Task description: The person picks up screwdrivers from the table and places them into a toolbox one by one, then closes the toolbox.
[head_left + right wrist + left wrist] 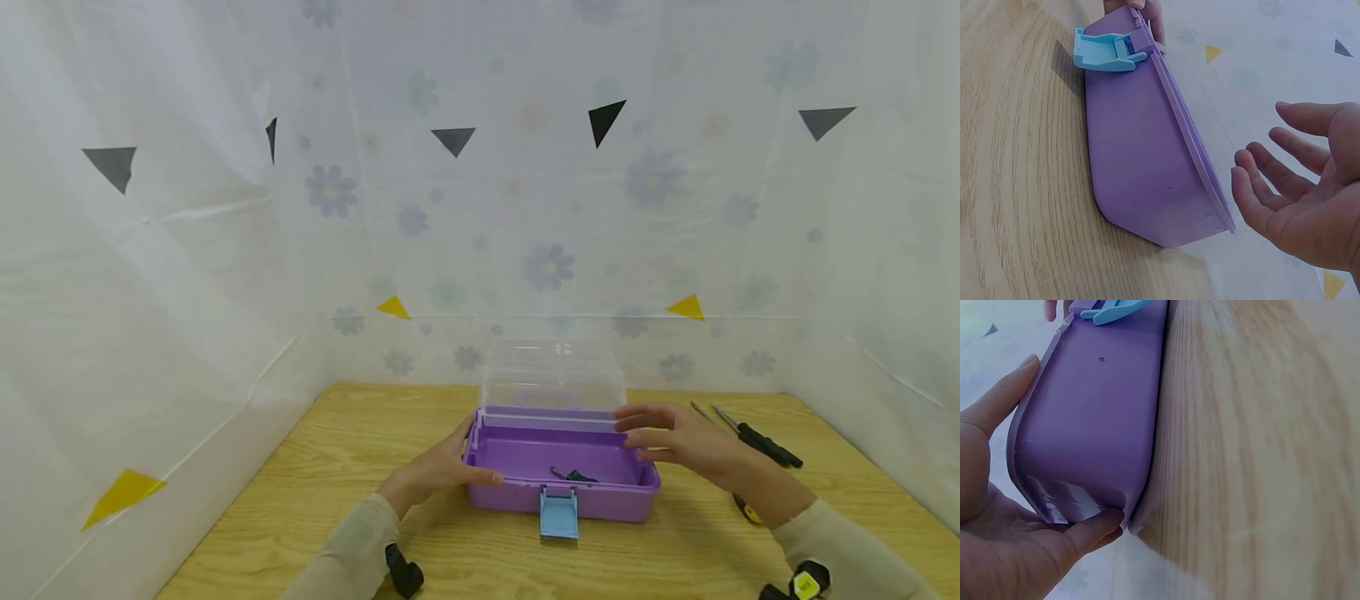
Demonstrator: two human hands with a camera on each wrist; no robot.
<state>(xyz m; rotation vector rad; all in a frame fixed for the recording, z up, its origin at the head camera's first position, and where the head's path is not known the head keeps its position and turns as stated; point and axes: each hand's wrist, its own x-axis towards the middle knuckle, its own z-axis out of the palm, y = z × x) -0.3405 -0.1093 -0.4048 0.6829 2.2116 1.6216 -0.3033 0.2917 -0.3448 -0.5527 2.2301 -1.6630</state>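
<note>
A purple storage box point(510, 497) stands on the wooden table, its transparent lid point(555, 367) raised at the back. From its front hangs a light blue latch point(558, 515), flipped down. Inside lies a small tool point(577, 476) with a dark handle and a metal end, partly hidden by the front wall. My left hand point(438, 471) grips the box's left end, thumb over the front rim and fingers against the end wall, as the left wrist view shows. Over the right end, my right hand point(686, 442) is held with loosely bent fingers and nothing in them.
Right of the box lie a black-handled screwdriver point(761, 442) and another slim metal shaft point(702, 411). A black and yellow round-edged object point(746, 508) sits partly under my right forearm. White flowered sheeting point(480, 225) encloses the table at the back and sides.
</note>
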